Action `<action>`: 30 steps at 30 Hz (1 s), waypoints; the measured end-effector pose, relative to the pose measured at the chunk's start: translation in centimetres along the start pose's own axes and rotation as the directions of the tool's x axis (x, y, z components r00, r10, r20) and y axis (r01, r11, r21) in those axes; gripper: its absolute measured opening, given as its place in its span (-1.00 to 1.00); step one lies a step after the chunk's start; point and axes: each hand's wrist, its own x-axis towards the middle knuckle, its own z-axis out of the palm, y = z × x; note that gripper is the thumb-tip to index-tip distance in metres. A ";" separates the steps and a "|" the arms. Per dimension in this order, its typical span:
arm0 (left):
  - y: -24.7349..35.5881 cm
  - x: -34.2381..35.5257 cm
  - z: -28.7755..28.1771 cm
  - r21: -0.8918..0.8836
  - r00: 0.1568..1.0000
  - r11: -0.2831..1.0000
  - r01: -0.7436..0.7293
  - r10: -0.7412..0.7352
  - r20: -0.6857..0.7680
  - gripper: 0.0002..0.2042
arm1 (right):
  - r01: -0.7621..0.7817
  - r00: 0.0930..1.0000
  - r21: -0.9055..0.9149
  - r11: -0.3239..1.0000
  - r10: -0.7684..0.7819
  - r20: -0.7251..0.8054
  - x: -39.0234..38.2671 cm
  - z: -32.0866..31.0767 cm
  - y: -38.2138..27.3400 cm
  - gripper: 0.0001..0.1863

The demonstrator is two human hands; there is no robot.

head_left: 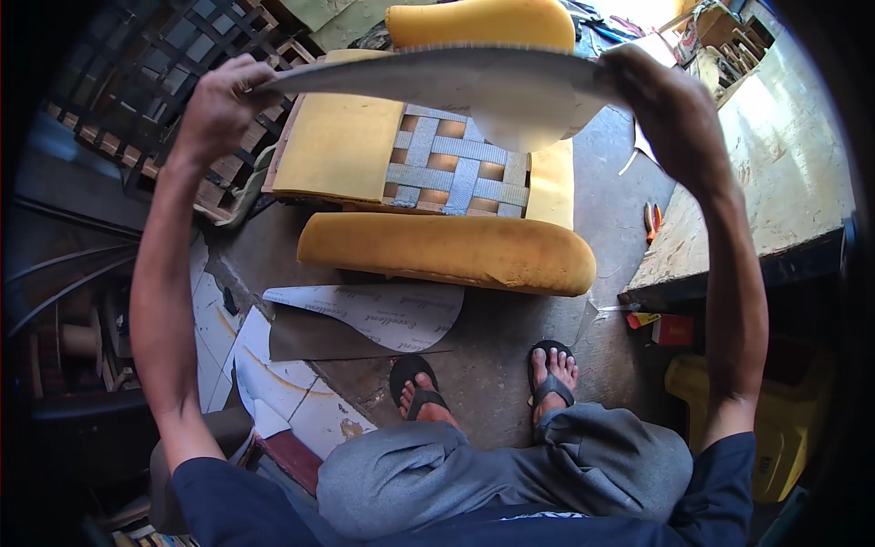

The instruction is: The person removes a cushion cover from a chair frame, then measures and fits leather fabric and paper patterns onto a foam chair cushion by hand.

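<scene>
From the head view, I hold a large grey sheet of stiff, paper-like material stretched out flat at arm's length, edge-on to my eyes, so it spans from my left hand to my right hand. Both hands are closed on it: my left hand clamps its left end with the fingers curled over the top, and my right hand grips its right end, knuckles up. The sheet hangs above a yellow foam chair frame that sits on the concrete floor, its seat partly bare so that grey woven webbing shows between the foam pads. Below the chair, on the floor in front of my sandalled feet, lies a curved white paper pattern with script lettering on it, resting over a brown card piece. To my right a worn wooden tabletop runs along the edge; under its near corner sits a small red box, with a small red and yellow package just beside it, and a yellow plastic container stands lower down. An orange-handled tool lies on the floor beside the tabletop.
</scene>
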 end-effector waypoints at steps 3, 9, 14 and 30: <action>-0.1 -5.1 6.1 0.273 1.000 0.962 0.002 -0.008 0.021 -0.89 | -0.070 0.987 0.092 0.993 0.056 0.149 -6.1 4.1 -2.1 -0.88; -0.6 -14.9 16.1 0.154 0.986 0.979 0.133 -0.146 0.077 -0.74 | -0.066 0.968 0.213 0.975 0.011 0.249 -13.1 5.8 -5.0 -0.84; -0.5 -16.5 15.6 0.030 0.979 0.979 0.202 -0.203 0.034 -0.71 | 0.004 0.983 0.251 0.968 -0.050 0.177 -13.5 5.6 -5.3 -0.84; 1.9 -18.3 13.0 -0.057 0.959 0.963 0.262 -0.267 -0.096 -0.59 | -0.138 0.865 0.196 0.971 0.021 0.501 -16.9 0.9 -8.2 -0.13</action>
